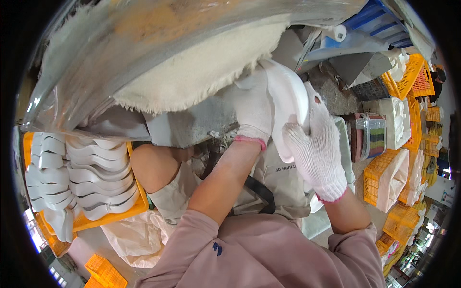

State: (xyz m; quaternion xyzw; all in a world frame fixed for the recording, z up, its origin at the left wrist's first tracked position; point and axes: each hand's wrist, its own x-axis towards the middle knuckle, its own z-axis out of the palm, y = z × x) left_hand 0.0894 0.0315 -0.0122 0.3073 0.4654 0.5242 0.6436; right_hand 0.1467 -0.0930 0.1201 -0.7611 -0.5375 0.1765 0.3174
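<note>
While I press a white moulded piece [287, 98] against the frayed cloth wheel [201, 67], my left hand [253, 113] in its knit glove is closed on the piece's far edge, its fingers hidden behind it, and my right hand [314, 149] grips the near edge. Blur smears the wheel's top. At my left, an orange crate [137, 204] holds stacked white pieces [98, 175], partly cut off by the rim

Head-worn fisheye, close, downward over gloved hands [288, 125]
</note>
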